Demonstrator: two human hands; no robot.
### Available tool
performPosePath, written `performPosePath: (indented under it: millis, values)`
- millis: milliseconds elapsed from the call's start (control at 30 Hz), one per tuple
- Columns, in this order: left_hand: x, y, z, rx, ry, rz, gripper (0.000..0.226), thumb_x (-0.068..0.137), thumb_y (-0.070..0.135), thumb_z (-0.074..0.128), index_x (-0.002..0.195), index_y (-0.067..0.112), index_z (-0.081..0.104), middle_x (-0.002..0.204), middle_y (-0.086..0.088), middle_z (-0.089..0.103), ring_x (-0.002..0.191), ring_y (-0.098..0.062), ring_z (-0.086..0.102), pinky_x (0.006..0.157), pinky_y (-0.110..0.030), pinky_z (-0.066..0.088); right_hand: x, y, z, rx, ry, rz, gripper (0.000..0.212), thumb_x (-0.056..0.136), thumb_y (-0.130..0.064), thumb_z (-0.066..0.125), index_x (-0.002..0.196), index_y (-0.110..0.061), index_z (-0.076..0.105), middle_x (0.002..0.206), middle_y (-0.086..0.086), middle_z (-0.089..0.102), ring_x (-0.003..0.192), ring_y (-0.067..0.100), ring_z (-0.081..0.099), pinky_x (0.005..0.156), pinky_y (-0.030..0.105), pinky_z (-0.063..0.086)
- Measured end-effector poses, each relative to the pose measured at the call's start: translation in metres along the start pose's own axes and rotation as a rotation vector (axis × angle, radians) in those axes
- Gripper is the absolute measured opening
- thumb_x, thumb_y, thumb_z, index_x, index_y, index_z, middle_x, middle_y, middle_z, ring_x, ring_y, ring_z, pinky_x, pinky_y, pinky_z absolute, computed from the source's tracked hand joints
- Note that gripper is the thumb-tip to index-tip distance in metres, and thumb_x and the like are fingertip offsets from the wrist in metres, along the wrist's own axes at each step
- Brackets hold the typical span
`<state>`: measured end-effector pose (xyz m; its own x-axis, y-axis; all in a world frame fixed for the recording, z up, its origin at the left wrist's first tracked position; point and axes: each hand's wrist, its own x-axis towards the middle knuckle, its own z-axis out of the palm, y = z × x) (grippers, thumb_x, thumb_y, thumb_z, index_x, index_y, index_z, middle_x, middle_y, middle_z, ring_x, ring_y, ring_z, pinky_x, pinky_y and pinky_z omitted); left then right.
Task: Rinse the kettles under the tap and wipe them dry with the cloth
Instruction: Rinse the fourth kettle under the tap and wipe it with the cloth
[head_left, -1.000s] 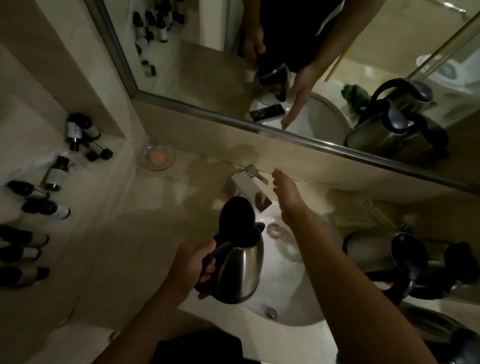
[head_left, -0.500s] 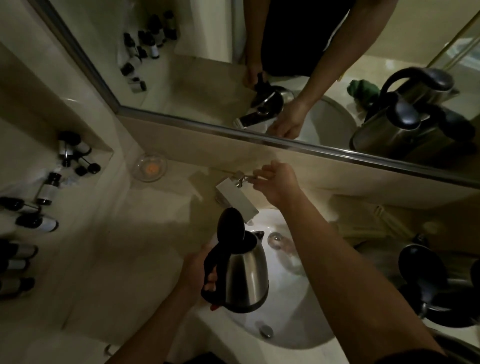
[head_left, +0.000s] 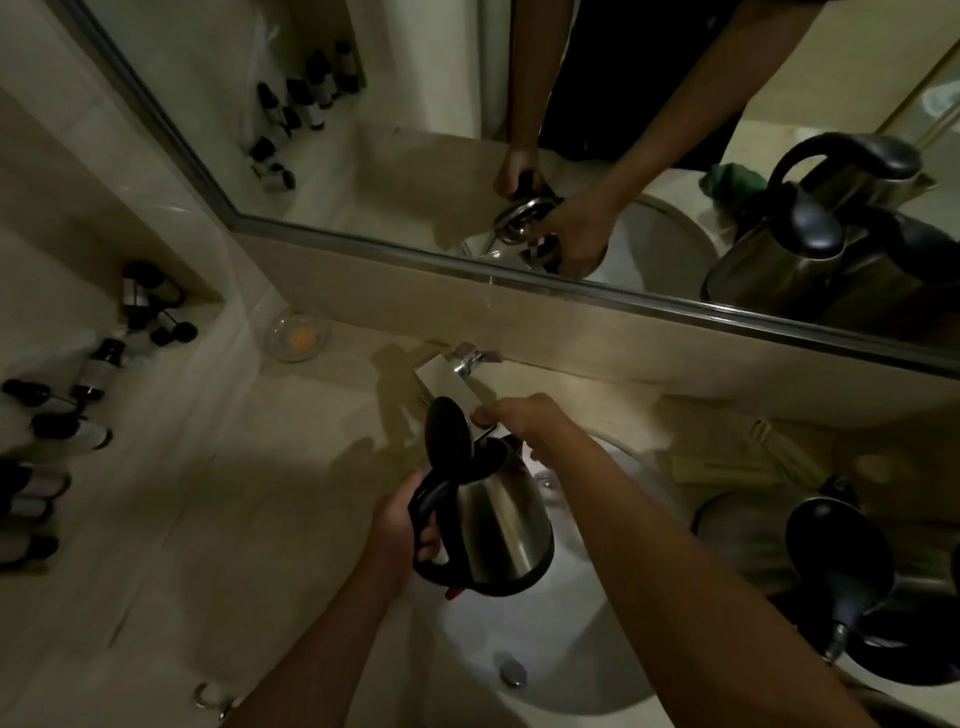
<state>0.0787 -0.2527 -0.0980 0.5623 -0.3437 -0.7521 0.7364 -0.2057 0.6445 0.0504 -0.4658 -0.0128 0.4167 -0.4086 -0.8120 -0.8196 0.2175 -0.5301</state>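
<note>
Here we are at the basin, and it's the rinse in hand. The left hand (head_left: 400, 530) has its fingers wrapped round the black handle of the steel kettle (head_left: 501, 525), lid flipped up, holding it over the sink (head_left: 587, 649) with its open mouth just below the spout of the tap (head_left: 457, 374) at twelve o'clock. The right hand (head_left: 524, 421) sits at the kettle's rim, fingers curled, thumb and forefinger seeming to pinch something at the hinge of the lid (head_left: 447, 431); what exactly it grips I cannot tell in this gloom. No water visibly running that I can make out.

My read: early in the job. The next move calls for the kettle mouth square under the spout and a steady tilt so the water swirls and pours out into the bowl, not onto the surface (head_left: 218, 519).

Over at three to four o'clock, more kettles (head_left: 831, 561) wait. The green cloth shows only in the mirror (head_left: 415, 104), reflected near one o'clock. Small dark bottles (head_left: 93, 374) crowd nine o'clock on the shelf, pale labels on them, but nothing legible. No brand readable on the kettle either.
</note>
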Motion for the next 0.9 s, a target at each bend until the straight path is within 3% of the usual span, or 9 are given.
performPosePath:
  millis: [100,167,233,333,533,767,900]
  values:
    - [-0.002,-0.002,0.006,-0.033,0.013,0.001,0.056,0.101,0.046,0.048,0.056,0.016,0.063,0.045,-0.004,0.039,0.031,-0.017,0.032,0.035,-0.020,0.025,-0.001,0.005,-0.002,0.085,-0.026,0.068,0.063,0.082,-0.033,0.086,0.126,-0.001,0.054,0.079,0.006,0.050,0.065,0.022,0.050,0.069,0.037,0.046]
    - [-0.005,-0.004,0.009,-0.028,0.019,0.027,0.056,0.101,0.047,0.049,0.057,0.017,0.066,0.046,-0.004,0.040,0.033,-0.018,0.033,0.036,-0.021,0.026,0.000,0.010,0.001,0.120,-0.027,0.076,0.086,0.074,-0.040,0.089,0.140,-0.002,0.051,0.092,0.010,0.056,0.074,0.026,0.054,0.077,0.041,0.047]
    - [-0.008,-0.005,0.011,-0.011,0.024,0.062,0.055,0.100,0.046,0.050,0.056,0.018,0.066,0.047,-0.005,0.041,0.035,-0.018,0.033,0.038,-0.023,0.026,0.002,0.013,0.002,0.139,-0.036,0.093,0.095,0.069,-0.047,0.091,0.144,-0.007,0.049,0.111,0.014,0.058,0.087,0.030,0.058,0.082,0.044,0.046]
    - [-0.010,-0.007,0.013,-0.001,0.026,0.096,0.053,0.099,0.046,0.052,0.058,0.014,0.061,0.049,-0.007,0.039,0.037,-0.018,0.031,0.039,-0.023,0.026,0.006,0.013,-0.002,0.166,-0.034,0.066,0.092,0.070,-0.042,0.092,0.143,-0.004,0.051,0.113,0.015,0.057,0.082,0.027,0.057,0.078,0.043,0.046]
    - [-0.007,-0.009,0.010,-0.008,0.003,0.090,0.050,0.100,0.045,0.052,0.063,0.013,0.061,0.051,-0.007,0.041,0.038,-0.019,0.033,0.039,-0.024,0.028,0.012,0.019,0.002,0.173,0.001,0.058,0.103,0.060,-0.046,0.096,0.141,-0.003,0.050,0.117,0.016,0.059,0.104,0.035,0.060,0.081,0.043,0.049]
    - [-0.002,-0.011,0.011,-0.014,0.022,0.081,0.048,0.098,0.044,0.054,0.061,0.014,0.059,0.053,-0.008,0.040,0.039,-0.019,0.033,0.039,-0.023,0.027,0.015,0.017,-0.002,0.209,0.048,0.020,0.099,0.063,-0.036,0.098,0.139,-0.003,0.045,0.112,0.010,0.051,0.101,0.032,0.054,0.082,0.044,0.049]
    - [0.000,-0.012,0.009,0.001,0.003,0.082,0.047,0.098,0.044,0.053,0.062,0.014,0.057,0.054,-0.008,0.039,0.040,-0.019,0.032,0.041,-0.024,0.027,0.019,0.015,-0.001,0.205,0.052,0.034,0.102,0.056,-0.036,0.101,0.136,-0.002,0.048,0.112,0.013,0.059,0.101,0.032,0.061,0.080,0.042,0.051]
